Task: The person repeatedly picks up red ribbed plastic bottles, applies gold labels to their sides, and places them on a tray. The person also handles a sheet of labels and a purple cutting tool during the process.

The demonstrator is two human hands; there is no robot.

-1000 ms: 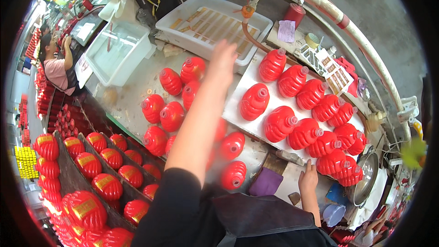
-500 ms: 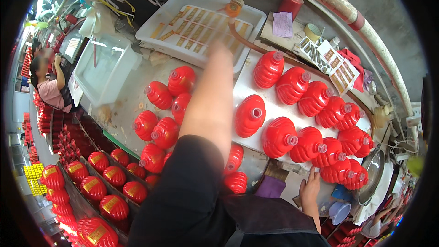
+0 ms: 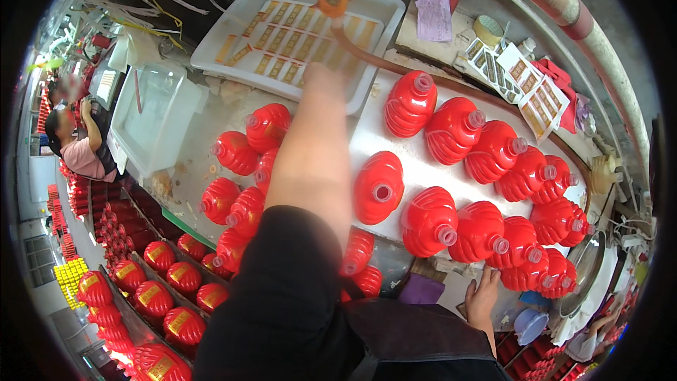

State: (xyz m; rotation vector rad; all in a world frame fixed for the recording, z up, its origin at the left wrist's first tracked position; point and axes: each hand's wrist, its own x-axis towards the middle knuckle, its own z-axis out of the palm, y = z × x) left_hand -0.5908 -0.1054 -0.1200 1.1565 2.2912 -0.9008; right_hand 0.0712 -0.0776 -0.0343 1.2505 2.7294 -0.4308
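My left arm stretches far forward over the table, its hand [image 3: 326, 79] smeared by motion above a white plastic tray [image 3: 211, 62]. In that tray lies a white sheet of gold labels [image 3: 295, 37]; whether my fingers touch it I cannot tell. Low on the right, my right hand [image 3: 482, 299] has its fingers stretched out beside a red ribbed bottle [image 3: 517, 241] with a clear open neck. Several more such bottles stand around it on a white board [image 3: 381, 228]. Left of my forearm is another group of red bottles [image 3: 237, 152].
A clear plastic bin [image 3: 156, 116] sits at the left. An orange valve [image 3: 332, 4] and hose hang over the tray. Labelled red bottles [image 3: 185, 324] fill racks at lower left. A thick pipe [image 3: 557, 3] curves along the right. Another person [image 3: 83, 148] is at far left.
The view has shifted slightly. My left hand is still over the tray and blurred, a little nearer its front edge. My right hand stays beside the bottles.
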